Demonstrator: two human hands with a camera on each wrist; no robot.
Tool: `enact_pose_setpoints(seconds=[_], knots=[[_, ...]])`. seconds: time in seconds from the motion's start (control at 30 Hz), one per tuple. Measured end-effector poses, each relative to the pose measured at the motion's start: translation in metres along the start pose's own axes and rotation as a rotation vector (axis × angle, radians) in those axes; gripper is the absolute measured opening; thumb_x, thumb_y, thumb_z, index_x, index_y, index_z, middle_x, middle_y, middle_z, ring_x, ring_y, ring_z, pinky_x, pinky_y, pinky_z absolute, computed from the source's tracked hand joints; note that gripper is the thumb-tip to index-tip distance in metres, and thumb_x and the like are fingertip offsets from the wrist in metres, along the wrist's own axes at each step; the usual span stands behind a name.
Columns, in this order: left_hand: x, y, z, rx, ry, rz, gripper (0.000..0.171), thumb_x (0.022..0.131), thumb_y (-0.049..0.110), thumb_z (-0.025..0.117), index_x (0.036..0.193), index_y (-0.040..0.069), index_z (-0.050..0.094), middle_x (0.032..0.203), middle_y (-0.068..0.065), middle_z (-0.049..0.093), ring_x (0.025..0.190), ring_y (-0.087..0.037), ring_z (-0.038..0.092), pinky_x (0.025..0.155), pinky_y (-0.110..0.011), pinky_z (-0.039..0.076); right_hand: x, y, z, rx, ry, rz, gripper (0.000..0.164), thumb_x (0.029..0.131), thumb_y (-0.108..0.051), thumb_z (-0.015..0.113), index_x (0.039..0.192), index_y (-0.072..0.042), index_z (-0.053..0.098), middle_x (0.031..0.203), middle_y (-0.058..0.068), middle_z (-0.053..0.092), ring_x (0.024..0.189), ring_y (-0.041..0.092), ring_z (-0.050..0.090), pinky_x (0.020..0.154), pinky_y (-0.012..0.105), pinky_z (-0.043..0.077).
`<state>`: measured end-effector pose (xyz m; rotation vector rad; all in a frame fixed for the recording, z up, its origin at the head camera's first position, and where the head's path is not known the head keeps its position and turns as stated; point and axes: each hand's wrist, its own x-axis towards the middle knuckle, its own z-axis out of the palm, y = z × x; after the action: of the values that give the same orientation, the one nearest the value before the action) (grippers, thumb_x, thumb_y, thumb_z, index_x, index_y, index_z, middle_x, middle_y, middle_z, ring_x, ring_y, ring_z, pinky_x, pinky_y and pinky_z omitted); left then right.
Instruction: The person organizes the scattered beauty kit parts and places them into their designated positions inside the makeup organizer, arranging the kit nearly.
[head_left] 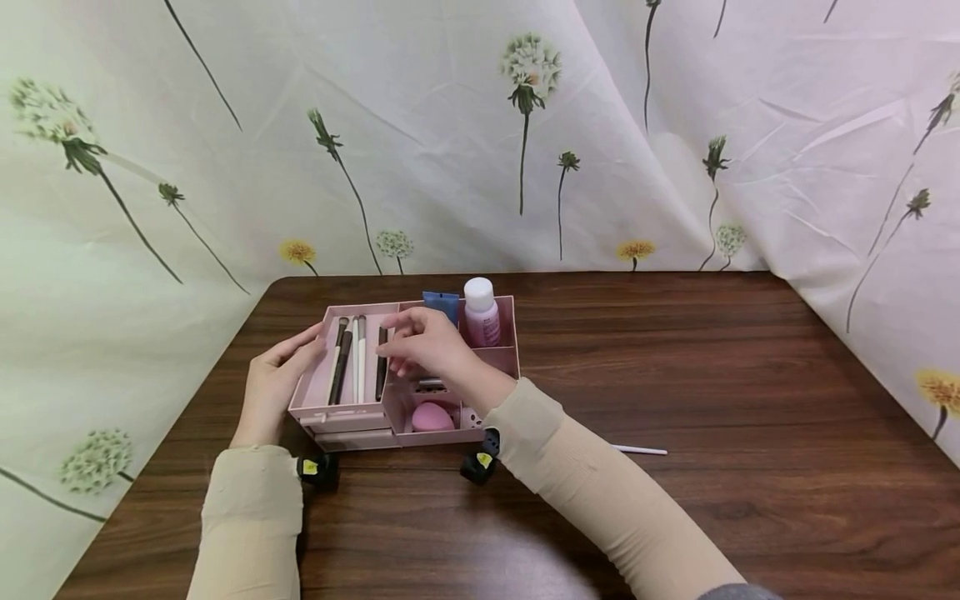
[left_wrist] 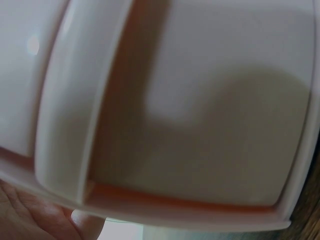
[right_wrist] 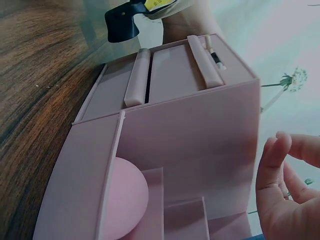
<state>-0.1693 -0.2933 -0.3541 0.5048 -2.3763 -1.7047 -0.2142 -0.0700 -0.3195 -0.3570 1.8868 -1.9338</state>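
A pink makeup organizer point(head_left: 358, 440) with a brush tray on top and drawers below stands on the table. My left hand point(head_left: 272, 387) holds its left rim, the thumb over the edge. Several makeup brushes point(head_left: 342, 367) lie side by side in the tray. Over the tray's right side is my right hand point(head_left: 438, 343), its fingertips close to a dark slim brush point(head_left: 381, 385). In the right wrist view, the thumb and forefinger come together with nothing visible between them. A pink makeup sponge point(right_wrist: 125, 200) sits in the front right compartment.
At the organizer's back right are a white-capped bottle point(head_left: 481, 317) and a blue tube point(head_left: 442, 303). A thin white stick point(head_left: 641, 450) lies on the brown wooden table point(head_left: 712, 375) to the right. Behind hangs a flower-print curtain point(head_left: 450, 150).
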Motion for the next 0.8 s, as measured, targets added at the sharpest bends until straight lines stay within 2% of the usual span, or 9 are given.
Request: enact_pose_setpoints(seconds=[0.37, 0.67, 0.8], knots=[[0.002, 0.0, 0.001, 0.013, 0.002, -0.011, 0.055, 0.091, 0.05, 0.066, 0.141, 0.027, 0.057, 0.152, -0.005, 0.046, 0.122, -0.006, 0.05, 0.085, -0.015, 0.041, -0.036, -0.001, -0.016, -0.046, -0.095, -0.065, 0.032, 0.088, -0.004, 0.071, 0.118, 0.005, 0.063, 0.073, 0.0, 0.059, 0.06, 0.012, 0.059, 0.059, 0.025, 0.052], [0.002, 0.0, 0.0, 0.012, 0.002, -0.021, 0.055, 0.092, 0.05, 0.066, 0.141, 0.027, 0.056, 0.152, -0.004, 0.046, 0.124, -0.006, 0.049, 0.085, -0.014, 0.041, -0.065, -0.005, -0.026, -0.037, -0.109, -0.089, 0.029, 0.089, -0.006, 0.071, 0.116, 0.002, 0.065, 0.075, 0.0, 0.059, 0.06, 0.011, 0.056, 0.055, 0.024, 0.048], [0.001, 0.001, 0.001, 0.016, 0.006, -0.017, 0.055, 0.092, 0.05, 0.066, 0.141, 0.027, 0.057, 0.152, -0.004, 0.046, 0.126, -0.007, 0.049, 0.086, -0.015, 0.041, -0.075, -0.005, -0.031, -0.015, -0.127, -0.124, 0.03, 0.089, -0.003, 0.069, 0.117, 0.006, 0.063, 0.075, 0.0, 0.06, 0.062, 0.011, 0.056, 0.058, 0.024, 0.049]])
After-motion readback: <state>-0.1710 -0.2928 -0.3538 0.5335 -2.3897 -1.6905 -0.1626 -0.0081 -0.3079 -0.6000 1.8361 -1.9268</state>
